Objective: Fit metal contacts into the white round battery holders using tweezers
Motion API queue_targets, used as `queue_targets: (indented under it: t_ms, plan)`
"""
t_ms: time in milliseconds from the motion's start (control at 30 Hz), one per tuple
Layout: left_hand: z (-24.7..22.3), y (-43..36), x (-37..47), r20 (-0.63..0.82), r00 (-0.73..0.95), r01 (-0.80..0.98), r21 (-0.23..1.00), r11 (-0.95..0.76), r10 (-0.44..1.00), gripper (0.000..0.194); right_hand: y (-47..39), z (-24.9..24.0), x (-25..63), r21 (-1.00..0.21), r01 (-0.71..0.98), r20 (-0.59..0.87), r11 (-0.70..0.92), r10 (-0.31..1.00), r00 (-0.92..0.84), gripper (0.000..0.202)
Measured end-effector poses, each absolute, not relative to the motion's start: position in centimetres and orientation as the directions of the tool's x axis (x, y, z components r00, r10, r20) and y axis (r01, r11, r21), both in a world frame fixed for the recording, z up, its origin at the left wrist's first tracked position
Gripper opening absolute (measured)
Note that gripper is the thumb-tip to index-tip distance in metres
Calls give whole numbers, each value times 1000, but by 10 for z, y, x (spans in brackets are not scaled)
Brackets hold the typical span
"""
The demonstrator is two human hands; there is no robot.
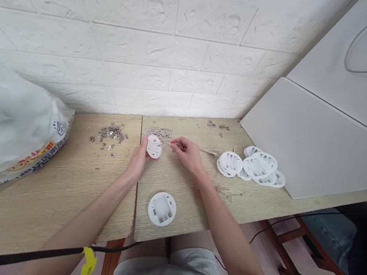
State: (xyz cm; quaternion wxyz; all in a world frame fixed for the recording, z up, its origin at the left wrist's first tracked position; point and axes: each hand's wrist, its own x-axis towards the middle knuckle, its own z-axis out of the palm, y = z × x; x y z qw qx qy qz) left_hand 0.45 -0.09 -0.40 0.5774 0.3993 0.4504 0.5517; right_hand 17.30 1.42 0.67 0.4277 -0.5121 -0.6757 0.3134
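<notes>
Through the head camera I see the left hand (138, 158) gripping a white battery-holder disc (154, 147) by its edge, over the wooden tabletop (178, 183), near a heap of small metal pieces (159, 132). The right hand (186, 153) makes a narrow pinch beside that heap; I cannot tell whether it holds anything. Another disc (162, 208) lies nearer me, and more discs (260, 165) overlap at right

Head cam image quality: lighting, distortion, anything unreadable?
Head view: light looks soft, with no harsh glare on the tabletop; head view: wide-angle stretch, with wall joints fanning outward; head view: upper right corner goes dark; head view: small pieces behind the white disc blend together, and whatever the right hand pinches is too small to identify.
</notes>
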Motion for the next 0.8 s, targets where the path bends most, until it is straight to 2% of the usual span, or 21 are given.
queue_targets:
  t_ms: [133, 300, 433, 800]
  plan:
    - [-3, 0, 4, -100, -45, -298, 951, 83, 994, 65, 15, 7, 179, -789, 535, 217, 302, 952, -218, 28]
    - [1, -2, 3, -82, -58, -241, 968, 66, 995, 65, 9, 14, 177, -780, 464, 228, 419, 882, -413, 31]
    - [2, -2, 2, -75, -85, -239, 970, 53, 994, 63, 7, 15, 174, -744, 462, 289, 482, 856, -428, 32]
    - [3, -2, 2, -80, -69, -226, 972, 63, 994, 61, 9, 8, 173, -556, 638, 387, 533, 845, -368, 22]
